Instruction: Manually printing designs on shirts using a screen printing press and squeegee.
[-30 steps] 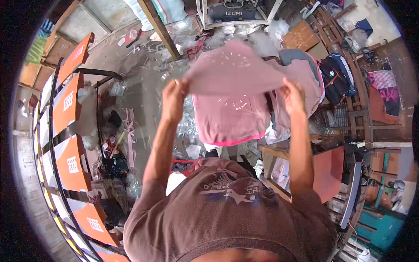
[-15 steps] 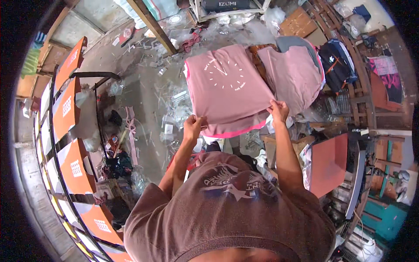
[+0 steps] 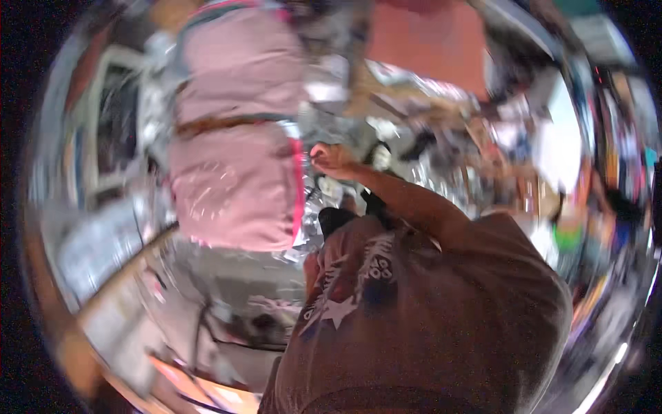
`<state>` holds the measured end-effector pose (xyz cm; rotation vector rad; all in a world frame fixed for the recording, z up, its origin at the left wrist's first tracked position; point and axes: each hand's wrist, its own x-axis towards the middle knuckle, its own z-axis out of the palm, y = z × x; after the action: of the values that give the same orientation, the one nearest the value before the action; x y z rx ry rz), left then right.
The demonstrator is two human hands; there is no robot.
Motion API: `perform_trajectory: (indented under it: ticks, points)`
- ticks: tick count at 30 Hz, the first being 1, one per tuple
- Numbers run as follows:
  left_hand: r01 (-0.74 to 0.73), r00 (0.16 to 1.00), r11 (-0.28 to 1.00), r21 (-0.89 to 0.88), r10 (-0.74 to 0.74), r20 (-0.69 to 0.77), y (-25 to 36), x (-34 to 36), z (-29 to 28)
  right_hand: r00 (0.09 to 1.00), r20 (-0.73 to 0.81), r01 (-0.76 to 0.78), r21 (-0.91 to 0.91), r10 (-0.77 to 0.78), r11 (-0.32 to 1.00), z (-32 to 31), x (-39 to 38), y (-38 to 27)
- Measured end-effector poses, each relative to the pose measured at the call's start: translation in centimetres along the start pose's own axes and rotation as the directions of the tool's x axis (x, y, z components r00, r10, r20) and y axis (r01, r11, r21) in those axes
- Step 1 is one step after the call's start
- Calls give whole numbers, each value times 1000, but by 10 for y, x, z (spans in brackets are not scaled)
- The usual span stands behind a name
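Head view: my curled right hand (image 3: 332, 160) hangs just beside the pink-edged stack (image 3: 299, 193) where printed pink cloth (image 3: 231, 186) lies on top; whether it pinches anything, I cannot tell. My left hand is unseen. The cloth looks light, limp, best held by corners.

Prob. a garment wkshp: piled pink fabric pcs (image 3: 234, 190), cluttered flr (image 3: 231, 276).

Right hand (image 3: 332, 160) blurred, print (image 3: 212, 190) smeared on pink fabric (image 3: 255, 221), coral board (image 3: 427, 45) cut off at top
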<state>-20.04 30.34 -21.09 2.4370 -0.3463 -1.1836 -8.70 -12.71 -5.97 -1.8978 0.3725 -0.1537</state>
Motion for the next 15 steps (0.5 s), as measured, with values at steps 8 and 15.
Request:
perform_trajectory:
  ticks: [8,15]
  points:
    - [-166,757,956,-242,281,590,80,32,-67,217,-293,-464,808,931,363,-69,-287,216]
    - [-427,904,712,558,343,255,223,88,-30,144,-230,-484,832,963,271,-34,-291,364]
